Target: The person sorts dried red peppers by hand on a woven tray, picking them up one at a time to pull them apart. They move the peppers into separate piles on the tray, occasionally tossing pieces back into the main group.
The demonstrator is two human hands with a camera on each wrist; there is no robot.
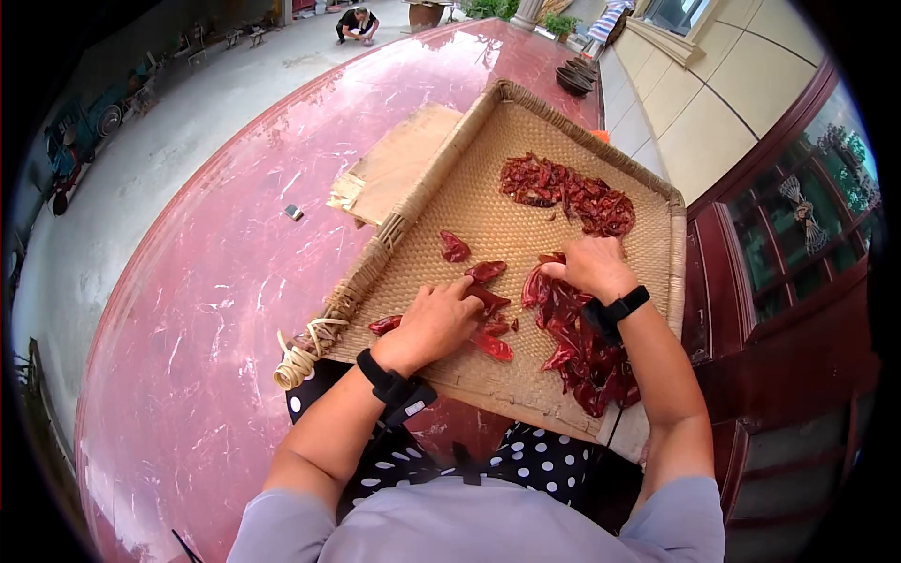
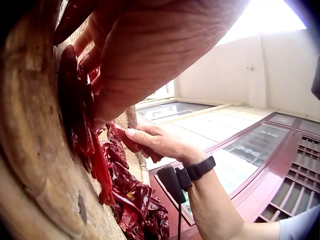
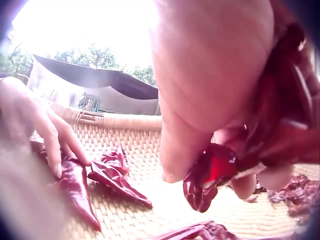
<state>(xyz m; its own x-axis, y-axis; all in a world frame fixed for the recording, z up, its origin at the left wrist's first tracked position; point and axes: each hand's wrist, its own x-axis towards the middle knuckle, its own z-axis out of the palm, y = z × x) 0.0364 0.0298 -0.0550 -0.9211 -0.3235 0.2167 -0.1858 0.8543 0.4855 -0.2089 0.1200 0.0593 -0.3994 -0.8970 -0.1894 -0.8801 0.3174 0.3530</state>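
Red dried peppers lie on a woven tray (image 1: 427,253) in the head view. My left hand (image 1: 437,324) rests on a small group of peppers (image 1: 492,345) at the near left, its fingers spread and loosely bent. At the top of the larger pepper heap (image 1: 587,361), my right hand (image 1: 593,266) is bent over. The right wrist view shows that hand (image 3: 215,75) pinching red peppers (image 3: 207,175) between thumb and fingers. In the left wrist view the right hand (image 2: 160,142) also holds a pepper.
A pile of smaller red pieces (image 1: 568,195) lies at the tray's far side. A single pepper (image 1: 454,247) sits left of centre. Beyond the tray are a wooden board (image 1: 404,159), a small object (image 1: 294,213) on the red floor, a crouching person (image 1: 357,25) and a glazed door (image 1: 798,216).
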